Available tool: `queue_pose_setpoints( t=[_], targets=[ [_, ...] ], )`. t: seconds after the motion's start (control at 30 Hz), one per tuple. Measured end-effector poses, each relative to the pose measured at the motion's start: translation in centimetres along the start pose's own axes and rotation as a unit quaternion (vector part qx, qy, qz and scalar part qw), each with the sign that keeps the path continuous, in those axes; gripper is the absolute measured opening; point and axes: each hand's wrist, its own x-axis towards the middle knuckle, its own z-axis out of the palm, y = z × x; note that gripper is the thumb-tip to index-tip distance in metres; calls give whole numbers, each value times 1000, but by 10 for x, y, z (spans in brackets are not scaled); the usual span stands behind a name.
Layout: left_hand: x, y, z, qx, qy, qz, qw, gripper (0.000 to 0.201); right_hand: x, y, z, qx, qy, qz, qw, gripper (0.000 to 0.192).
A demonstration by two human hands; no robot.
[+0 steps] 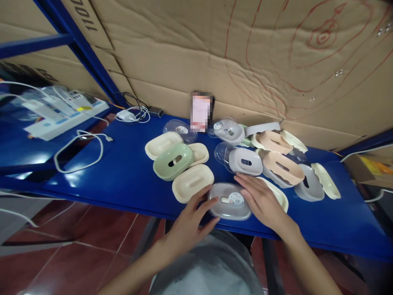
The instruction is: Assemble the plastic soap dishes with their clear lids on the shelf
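A grey soap box [219, 211] under a clear lid with a round label sits near the table's front edge. My left hand [196, 213] grips its left end, one finger on the lid and the thumb by the near edge. Against the right end rests my right hand [260, 198], closed on the box from that side, its thumb hidden. A cream tray [193, 183] lies beside my left fingers. Behind it is a green soap box body [173, 162]. Partly under my right hand is another cream piece [281, 196]. A grey body [245, 162] stands just behind my right fingertips.
Peach wavy-edged pieces [284, 167], a grey body [310, 184] and a cream wavy piece [326, 180] spread to the right. Clear lids [181, 130] lie farther back. A phone [201, 111] leans on the cardboard wall [172, 49]. Left are a white cable [101, 153] and power strip [69, 119].
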Motion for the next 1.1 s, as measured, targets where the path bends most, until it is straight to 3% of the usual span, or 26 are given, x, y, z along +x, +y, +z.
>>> queue_pose_setpoints(
  t=[0.13, 0.23, 0.3, 0.5, 0.63, 0.77, 0.97, 1.03, 1.1],
  targets=[
    [1, 2, -1, 7, 5, 3, 1000, 47, 7, 0, -10, -32, 4, -13, 999, 50],
    [2, 3, -2, 15, -5, 7, 1000, 48, -5, -9, -4, -23, -66, -38, 997, 74],
    [3, 2, -2, 12, -15, 8, 1000, 51, -16, -17, 6, -25, -81, -38, 996, 87],
    [1, -2, -4, -24, -24, 10, 999, 55, -39, -24, 33, -30, -5, -61, 998, 86],
    [2, -1, -6, -34, -28, 23, 999, 64, -45, -22, 34, -2, 34, -97, 995, 93],
    [1, 6, -15, -14, -32, 30, 999, 54, -40, -30, 33, 31, 71, -107, 991, 97],
    [-12, 15, -61, 50, 46, 2, 998, 42, -16, -48, 26, 56, 97, -137, 984, 116],
    [-17, 4, -85, 110, 125, -36, 985, 41, -10, -47, 22, 42, 103, -119, 987, 112],
    [-24, -19, -110, 184, 237, -91, 950, 51, -9, -39, 19, 19, 96, -80, 992, 91]
  ],
)
